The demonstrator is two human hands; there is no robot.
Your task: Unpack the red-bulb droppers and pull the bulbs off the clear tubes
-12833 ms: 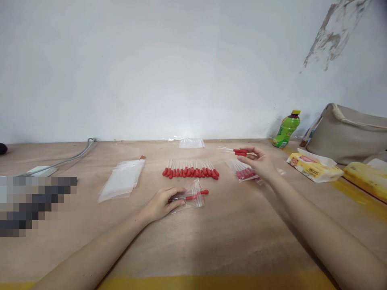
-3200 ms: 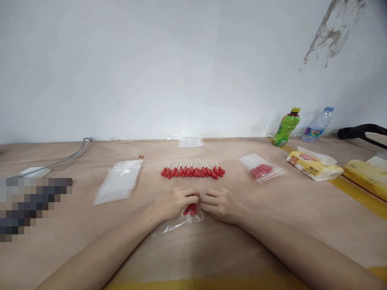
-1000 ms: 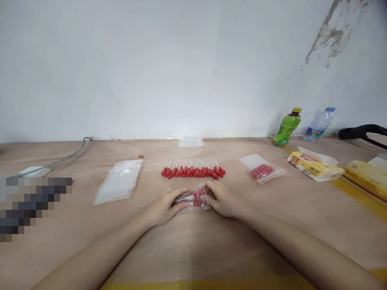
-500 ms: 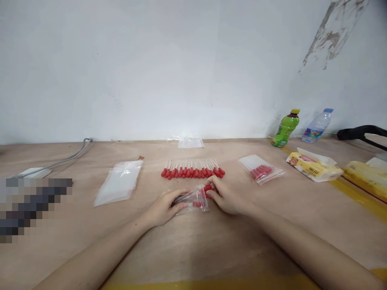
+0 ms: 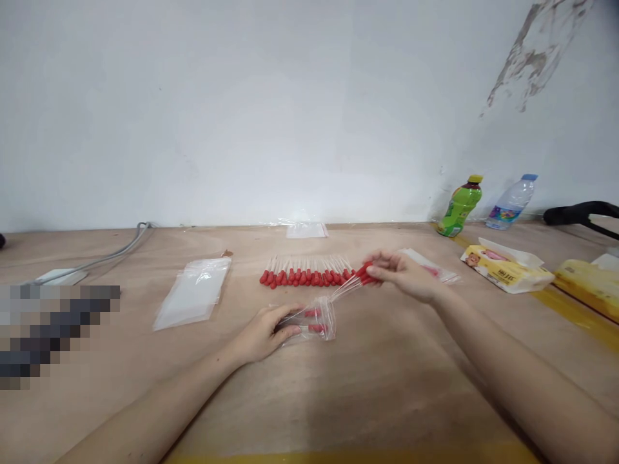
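Note:
My left hand [image 5: 265,330] presses its fingers flat on a small clear zip bag [image 5: 309,320] lying on the wooden table [image 5: 367,393]; red-bulbed droppers show inside it. My right hand [image 5: 405,275] is raised to the right of the bag and pinches the red bulbs of a few clear droppers [image 5: 352,282], whose tips point down toward the bag's mouth. A row of several red-bulbed droppers [image 5: 307,275] lies just beyond the bag.
A stack of empty clear bags [image 5: 193,293] lies to the left, another [image 5: 306,229] by the wall. A filled bag [image 5: 438,270] sits behind my right hand. Green bottle [image 5: 459,205], water bottle [image 5: 511,201], tissue pack [image 5: 505,269] and a grey cable [image 5: 111,252] are around.
My right hand has left the bag's mouth and pulled up and to the right with a few droppers pinched by their bulbs. My left hand stays on the bag.

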